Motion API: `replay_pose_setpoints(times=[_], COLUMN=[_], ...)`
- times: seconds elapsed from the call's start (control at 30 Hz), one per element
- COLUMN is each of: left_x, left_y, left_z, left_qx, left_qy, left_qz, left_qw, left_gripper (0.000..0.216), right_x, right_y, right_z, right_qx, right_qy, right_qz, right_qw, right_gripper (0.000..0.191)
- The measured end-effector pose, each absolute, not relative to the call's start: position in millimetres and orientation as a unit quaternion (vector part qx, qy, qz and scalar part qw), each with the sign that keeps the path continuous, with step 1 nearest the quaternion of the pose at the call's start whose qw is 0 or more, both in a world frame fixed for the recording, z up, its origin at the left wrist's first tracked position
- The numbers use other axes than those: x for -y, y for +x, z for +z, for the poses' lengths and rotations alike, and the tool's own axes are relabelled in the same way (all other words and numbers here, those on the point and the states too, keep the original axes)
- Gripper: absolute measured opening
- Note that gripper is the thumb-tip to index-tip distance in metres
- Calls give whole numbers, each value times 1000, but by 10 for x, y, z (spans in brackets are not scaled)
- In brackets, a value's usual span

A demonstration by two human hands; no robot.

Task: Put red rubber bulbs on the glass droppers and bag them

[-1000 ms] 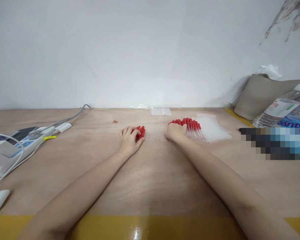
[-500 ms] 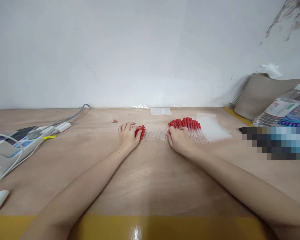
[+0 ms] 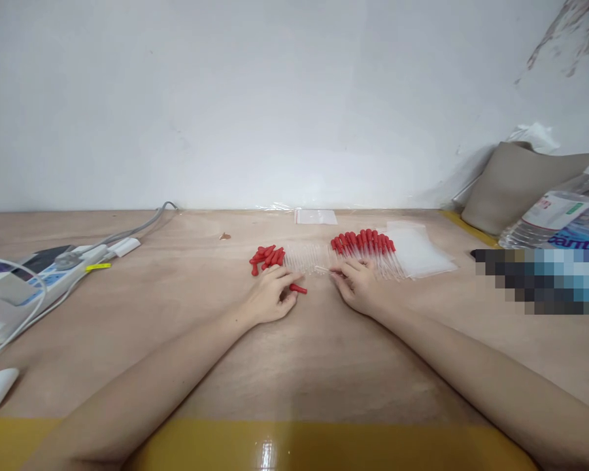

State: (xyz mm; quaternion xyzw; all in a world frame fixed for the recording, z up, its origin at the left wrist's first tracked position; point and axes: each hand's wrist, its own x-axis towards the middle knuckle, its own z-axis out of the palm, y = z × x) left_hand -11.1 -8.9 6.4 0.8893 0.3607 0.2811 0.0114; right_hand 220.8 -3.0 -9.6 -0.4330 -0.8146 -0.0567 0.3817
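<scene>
A small heap of red rubber bulbs [image 3: 266,257] lies on the wooden table [image 3: 294,353], beside a row of clear glass tubes [image 3: 306,259]. To the right lie assembled droppers with red bulbs [image 3: 365,248]. My left hand [image 3: 270,296] has its fingers pinched on one red bulb [image 3: 298,288], held just above the table. My right hand [image 3: 355,283] pinches one clear tube [image 3: 322,269] at the row's right end. The two hands are a short gap apart.
Clear plastic bags [image 3: 418,252] lie right of the droppers, and one small bag [image 3: 316,217] by the wall. A power strip with cables [image 3: 53,271] is at the left. A beige bag [image 3: 520,180] and a water bottle [image 3: 552,212] stand at the right.
My left hand has pulled back from the bulb heap toward me with one red bulb. My right hand has shifted slightly toward me and pinched a clear tube.
</scene>
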Motion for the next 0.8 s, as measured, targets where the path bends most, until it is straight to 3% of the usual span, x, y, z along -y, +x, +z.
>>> replay_pose_setpoints(times=[0.17,0.47,0.8], left_x=[13,-12,-3], left_y=[-55,-41,-32], left_z=[33,29,46], left_qx=[-371,-422,-379], left_qy=[879,853,870], left_qz=[300,307,315], left_qw=[-18,-2,-5], left_gripper=[16,15,15], right_x=[44,57,43], right_y=[2178,2134,2123], right_z=[-88,-74,-66], right_qx=[831,850,860], right_qy=[-411,-367,-348], right_qz=[-36,-47,-17], right_qw=[373,375,373], right_gripper=[16,16,17])
